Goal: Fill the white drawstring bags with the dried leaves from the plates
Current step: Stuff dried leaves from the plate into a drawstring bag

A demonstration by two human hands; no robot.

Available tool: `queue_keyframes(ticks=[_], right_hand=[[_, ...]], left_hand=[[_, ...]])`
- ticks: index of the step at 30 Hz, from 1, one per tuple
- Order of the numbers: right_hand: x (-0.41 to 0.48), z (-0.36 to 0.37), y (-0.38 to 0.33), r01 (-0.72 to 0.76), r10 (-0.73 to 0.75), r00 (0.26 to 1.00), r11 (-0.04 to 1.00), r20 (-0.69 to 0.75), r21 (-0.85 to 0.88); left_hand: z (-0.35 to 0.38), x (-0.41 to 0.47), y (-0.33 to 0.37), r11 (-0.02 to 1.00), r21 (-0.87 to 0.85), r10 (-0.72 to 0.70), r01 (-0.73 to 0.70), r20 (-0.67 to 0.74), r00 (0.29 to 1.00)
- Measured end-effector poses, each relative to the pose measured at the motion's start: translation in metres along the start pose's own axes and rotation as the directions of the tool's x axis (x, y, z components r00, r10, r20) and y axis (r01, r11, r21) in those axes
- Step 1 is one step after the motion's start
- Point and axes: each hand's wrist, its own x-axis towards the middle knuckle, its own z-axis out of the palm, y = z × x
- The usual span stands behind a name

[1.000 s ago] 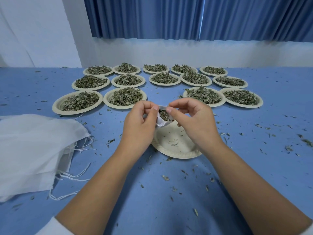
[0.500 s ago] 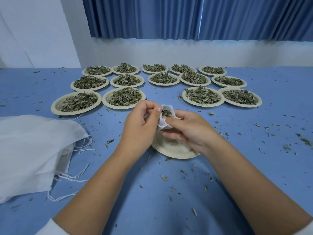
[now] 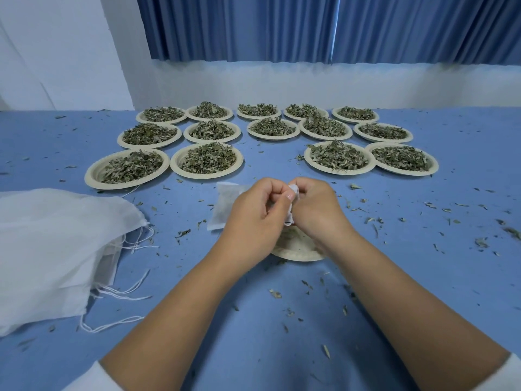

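My left hand [image 3: 253, 215] and my right hand [image 3: 315, 213] meet above an almost empty paper plate [image 3: 296, 251]. Both pinch the gathered white fabric of a small drawstring bag [image 3: 292, 191]. A flat white bag body [image 3: 225, 204], grey with leaves inside, shows just left of my left hand and is partly hidden by it. I cannot tell whether it joins the pinched fabric. Several paper plates heaped with dried leaves stand beyond, the nearest at the left [image 3: 207, 160] and at the right [image 3: 338, 156].
A pile of white drawstring bags [image 3: 56, 244] with loose strings lies at the left of the blue table [image 3: 253, 320]. Leaf crumbs are scattered all over the table. A white wall and blue curtains stand behind the plates.
The open bag mouth, with leaves visible inside it, has been drawn together between my fingers. My hands have come closer together, and a flat bag body now shows left of my left hand.
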Motion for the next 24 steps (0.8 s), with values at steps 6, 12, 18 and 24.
queue_keyframes(ticks=[6, 12, 18, 24], right_hand=[[-0.005, 0.001, -0.002, -0.013, -0.012, 0.992, 0.982, 0.130, 0.189], [-0.006, -0.009, -0.005, -0.084, 0.050, 0.987, 0.969, 0.151, 0.232], [-0.007, -0.012, -0.012, -0.079, 0.058, 0.994, 0.971, 0.097, 0.226], [-0.008, -0.014, -0.011, -0.061, 0.040, 0.996, 0.957, 0.078, 0.284]], left_hand=[[-0.001, 0.002, 0.000, 0.992, -0.114, -0.065, 0.050, -0.137, 0.988], [-0.007, 0.005, -0.003, 0.989, -0.130, -0.093, 0.067, -0.210, 0.973], [-0.011, 0.007, -0.006, 0.988, -0.137, -0.097, 0.066, -0.236, 0.967], [-0.012, 0.009, -0.007, 0.981, -0.181, -0.112, 0.069, -0.238, 0.965]])
